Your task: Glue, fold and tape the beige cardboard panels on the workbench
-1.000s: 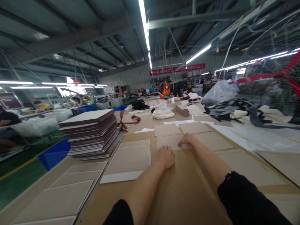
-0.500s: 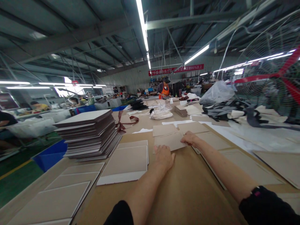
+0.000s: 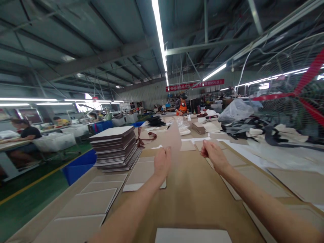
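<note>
My left hand is closed on a thin beige sheet, raised and blurred by motion above the brown board. To the right, my right hand hangs over the board with its fingers curled; whatever it may hold is too small to make out. Beige panels with white edges lie under and left of my left hand. More beige panels lie to the right of my right forearm. A white-topped piece shows at the bottom edge.
A tall stack of panels stands at the left, with overlapping panels before it. Brown straps, a plastic bag and dark strips lie farther back. A person in an orange apron is beyond, a fan at right.
My left hand has lifted the sheet and tilted it up. My right hand has come away from the sheet. The view has turned left, and a white-topped piece now shows at the bottom.
</note>
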`<action>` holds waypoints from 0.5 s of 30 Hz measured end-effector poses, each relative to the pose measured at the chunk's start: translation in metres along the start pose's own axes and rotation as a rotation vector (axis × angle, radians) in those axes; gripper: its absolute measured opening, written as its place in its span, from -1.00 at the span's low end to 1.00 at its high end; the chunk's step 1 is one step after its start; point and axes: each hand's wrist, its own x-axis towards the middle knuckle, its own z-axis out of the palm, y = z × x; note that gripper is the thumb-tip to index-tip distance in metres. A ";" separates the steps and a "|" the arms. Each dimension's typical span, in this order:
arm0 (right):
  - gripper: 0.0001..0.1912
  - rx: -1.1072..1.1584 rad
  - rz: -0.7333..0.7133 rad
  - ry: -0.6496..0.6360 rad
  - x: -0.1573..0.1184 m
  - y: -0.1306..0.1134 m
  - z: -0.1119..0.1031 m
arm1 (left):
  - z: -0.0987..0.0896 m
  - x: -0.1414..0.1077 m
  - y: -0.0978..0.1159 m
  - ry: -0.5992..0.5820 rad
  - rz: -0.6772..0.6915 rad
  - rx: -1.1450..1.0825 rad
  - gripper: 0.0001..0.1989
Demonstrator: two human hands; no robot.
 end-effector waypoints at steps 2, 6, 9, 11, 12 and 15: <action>-0.58 0.003 -0.012 0.030 -0.025 -0.005 -0.010 | -0.024 -0.025 -0.001 0.023 -0.136 -0.262 -0.63; -0.48 0.053 0.040 -0.029 -0.077 -0.011 -0.015 | -0.047 -0.090 -0.001 0.019 -0.336 -0.673 -0.71; -0.41 0.059 0.017 -0.068 -0.107 -0.019 -0.012 | -0.051 -0.133 0.005 0.007 -0.558 -1.038 -0.77; -0.42 0.043 -0.014 -0.012 -0.118 -0.025 -0.010 | -0.051 -0.154 0.010 -0.001 -0.703 -1.289 -0.82; -0.43 0.057 -0.014 0.029 -0.122 -0.029 -0.010 | -0.052 -0.162 0.012 -0.003 -0.744 -1.366 -0.83; -0.48 0.217 0.029 0.128 -0.131 -0.037 -0.012 | -0.053 -0.183 0.015 -0.023 -0.745 -1.402 -0.83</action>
